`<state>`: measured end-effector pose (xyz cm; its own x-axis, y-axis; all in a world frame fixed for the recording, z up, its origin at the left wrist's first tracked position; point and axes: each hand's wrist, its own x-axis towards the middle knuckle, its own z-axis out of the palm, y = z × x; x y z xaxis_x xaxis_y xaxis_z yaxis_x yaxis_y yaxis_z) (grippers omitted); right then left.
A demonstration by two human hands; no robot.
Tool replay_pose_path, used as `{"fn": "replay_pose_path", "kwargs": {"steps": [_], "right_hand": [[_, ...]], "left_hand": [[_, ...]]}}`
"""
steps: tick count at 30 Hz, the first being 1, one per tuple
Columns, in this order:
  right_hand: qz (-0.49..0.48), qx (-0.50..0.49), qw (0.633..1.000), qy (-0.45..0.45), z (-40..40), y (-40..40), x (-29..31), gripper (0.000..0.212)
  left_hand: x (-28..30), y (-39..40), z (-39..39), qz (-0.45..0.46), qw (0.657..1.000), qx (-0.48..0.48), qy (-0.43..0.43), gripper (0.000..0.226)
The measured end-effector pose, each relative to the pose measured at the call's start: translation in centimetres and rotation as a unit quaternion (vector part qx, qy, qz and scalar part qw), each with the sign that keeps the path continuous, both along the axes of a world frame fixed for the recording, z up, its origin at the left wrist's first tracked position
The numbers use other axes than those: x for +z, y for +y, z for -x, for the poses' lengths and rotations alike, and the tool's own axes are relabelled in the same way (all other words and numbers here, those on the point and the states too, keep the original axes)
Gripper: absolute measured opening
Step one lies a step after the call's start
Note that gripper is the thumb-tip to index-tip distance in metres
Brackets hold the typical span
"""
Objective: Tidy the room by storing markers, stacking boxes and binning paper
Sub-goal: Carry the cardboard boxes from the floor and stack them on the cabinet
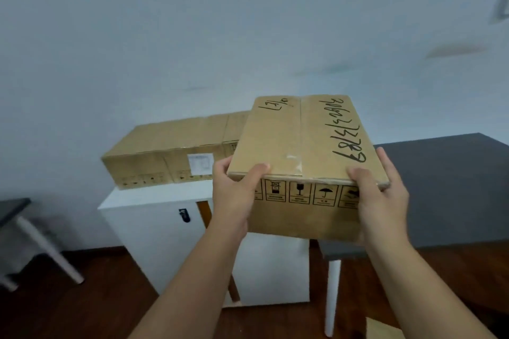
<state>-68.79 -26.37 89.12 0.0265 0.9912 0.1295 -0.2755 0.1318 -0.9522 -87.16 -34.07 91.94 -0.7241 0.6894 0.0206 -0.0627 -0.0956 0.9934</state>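
Holding a box (300, 146) in the air, the person has both hands on its near corners. The left hand (234, 195) grips the near left corner, with the thumb on top and the fingers (220, 166) curled round the side. The right hand (382, 195) grips the near right corner the same way, thumb on top. This box is shut with tape and has black writing on its lid.

A long box (170, 151) lies farther off and to the left. It rests on a white cabinet (154, 217) by the wall. The held box is up above the cabinet, just right of the long box and partly in front of it. I cannot tell if the two boxes touch.

A dark table (451, 187) stands on the right, and part of another table (13, 208) shows at the far left. A bit of brown card (382, 329) lies on the floor near the bottom right.

I think the stacking step is going on now. One box looks put in place, and this one is not yet set down. It likely goes on top of the long box or beside it. No markers, paper or bin show here, so I cannot tell how those jobs stand.
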Motion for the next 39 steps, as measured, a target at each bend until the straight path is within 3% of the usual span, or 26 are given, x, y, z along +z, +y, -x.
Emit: {"fn": "replay_pose_path", "kwargs": {"steps": [6,10,14,21,25,29,33,39], "right_hand": [[-0.036,0.126,0.991,0.031,13.1,-0.5,2.1,0.067],[-0.051,0.185,0.980,0.060,21.9,-0.3,2.8,0.070],[-0.063,0.220,0.970,0.079,30.9,1.8,3.9,0.078],[-0.111,0.251,0.961,0.024,46.7,8.6,6.4,0.082],[-0.180,0.288,0.938,-0.065,53.7,10.3,3.6,0.073],[-0.214,0.287,0.915,-0.187,58.3,11.4,-0.5,0.084],[-0.225,0.278,0.909,-0.212,62.6,12.4,-1.1,0.101],[-0.139,0.326,0.917,-0.184,66.9,13.1,-3.4,0.122]], "left_hand": [[1.9,-5.1,10.7,-0.040,0.993,0.110,0.011,0.063],[2.7,-6.5,18.0,-0.042,0.985,0.164,0.025,0.078],[4.4,-5.5,26.2,-0.057,0.977,0.199,0.053,0.077],[7.1,-0.4,41.9,-0.035,0.969,0.223,0.095,0.069],[4.6,0.8,50.3,0.093,0.980,0.145,0.102,0.055],[-0.5,1.0,57.5,0.128,0.985,0.043,0.106,0.085],[-3.2,1.5,63.4,0.145,0.976,-0.005,0.164,0.068],[-6.9,2.8,70.9,0.156,0.973,-0.105,0.137,0.062]]}}
